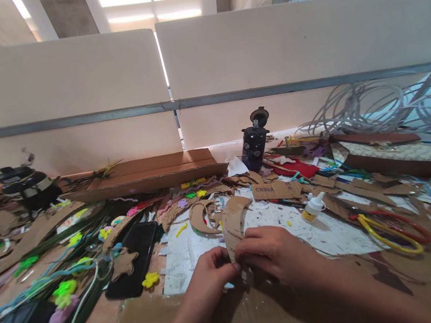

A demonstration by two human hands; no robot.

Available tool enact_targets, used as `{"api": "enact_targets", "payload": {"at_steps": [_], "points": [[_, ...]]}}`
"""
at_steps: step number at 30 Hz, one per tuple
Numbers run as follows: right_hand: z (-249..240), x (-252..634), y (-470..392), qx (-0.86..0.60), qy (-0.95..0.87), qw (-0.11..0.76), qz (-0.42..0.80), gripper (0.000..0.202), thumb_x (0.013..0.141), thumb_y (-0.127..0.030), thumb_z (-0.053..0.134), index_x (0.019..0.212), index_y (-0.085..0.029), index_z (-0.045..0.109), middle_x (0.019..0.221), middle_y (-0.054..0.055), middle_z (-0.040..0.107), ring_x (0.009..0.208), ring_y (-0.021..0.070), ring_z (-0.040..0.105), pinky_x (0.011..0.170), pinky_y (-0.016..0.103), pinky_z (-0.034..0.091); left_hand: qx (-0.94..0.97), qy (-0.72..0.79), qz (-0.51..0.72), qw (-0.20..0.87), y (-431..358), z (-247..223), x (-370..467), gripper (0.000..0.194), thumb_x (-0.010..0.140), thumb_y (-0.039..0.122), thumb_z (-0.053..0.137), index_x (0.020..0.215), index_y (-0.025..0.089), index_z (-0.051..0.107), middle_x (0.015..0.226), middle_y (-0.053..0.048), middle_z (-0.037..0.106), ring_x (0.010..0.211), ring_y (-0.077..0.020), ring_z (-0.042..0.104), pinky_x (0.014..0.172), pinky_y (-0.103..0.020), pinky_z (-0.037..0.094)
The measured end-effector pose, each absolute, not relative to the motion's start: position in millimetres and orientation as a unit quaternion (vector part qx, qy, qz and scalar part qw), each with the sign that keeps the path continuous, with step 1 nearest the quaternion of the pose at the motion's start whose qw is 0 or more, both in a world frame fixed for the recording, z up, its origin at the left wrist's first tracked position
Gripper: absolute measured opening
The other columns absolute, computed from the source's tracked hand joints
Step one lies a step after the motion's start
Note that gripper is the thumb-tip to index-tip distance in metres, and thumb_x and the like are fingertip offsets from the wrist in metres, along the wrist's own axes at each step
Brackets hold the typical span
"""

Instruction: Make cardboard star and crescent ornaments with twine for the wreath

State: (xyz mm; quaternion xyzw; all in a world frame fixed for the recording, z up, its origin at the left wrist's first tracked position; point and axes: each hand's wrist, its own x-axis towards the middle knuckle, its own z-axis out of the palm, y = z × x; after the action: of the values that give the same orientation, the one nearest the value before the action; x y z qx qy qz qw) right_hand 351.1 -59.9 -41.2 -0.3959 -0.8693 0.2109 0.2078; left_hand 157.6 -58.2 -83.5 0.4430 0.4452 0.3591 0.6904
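Note:
Between my two hands a curved, crescent-like piece of cardboard [234,223] stands up from the work surface. The fingers of my left hand [212,274] pinch its lower left edge. From the other side, my right hand [268,251] grips its lower right part, fingers bent over it. The piece's bottom tip is partly hidden by my fingers, with a small pale scrap under it. Just beyond lies another crescent cardboard cutout [200,219] on a white sheet [182,248]. A white glue bottle with a yellow label [313,208] stands right of my right hand.
Scissors with yellow and red handles [393,234] lie at right. A black phone [135,259] with a cardboard star [123,263] is at left, near yellow flowers [150,280]. Behind are a long cardboard tray [149,182], a black bottle [254,147] and a handbag [392,154].

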Motion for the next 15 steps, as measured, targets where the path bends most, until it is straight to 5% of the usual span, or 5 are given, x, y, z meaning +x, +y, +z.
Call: {"api": "enact_targets", "payload": {"at_steps": [15], "points": [[-46.6, 352.3, -58.5, -0.398, -0.861, 0.219, 0.229, 0.014, 0.093, -0.01, 0.067, 0.093, -0.02, 0.076, 0.086, 0.0, 0.063, 0.075, 0.0132, 0.058, 0.069, 0.024, 0.041, 0.425, 0.44, 0.357, 0.706, -60.4, -83.8, 155.6, 0.019, 0.06, 0.022, 0.074, 0.075, 0.014, 0.066, 0.067, -0.002, 0.063, 0.063, -0.0147, 0.058, 0.063, -0.027, 0.044]]}}
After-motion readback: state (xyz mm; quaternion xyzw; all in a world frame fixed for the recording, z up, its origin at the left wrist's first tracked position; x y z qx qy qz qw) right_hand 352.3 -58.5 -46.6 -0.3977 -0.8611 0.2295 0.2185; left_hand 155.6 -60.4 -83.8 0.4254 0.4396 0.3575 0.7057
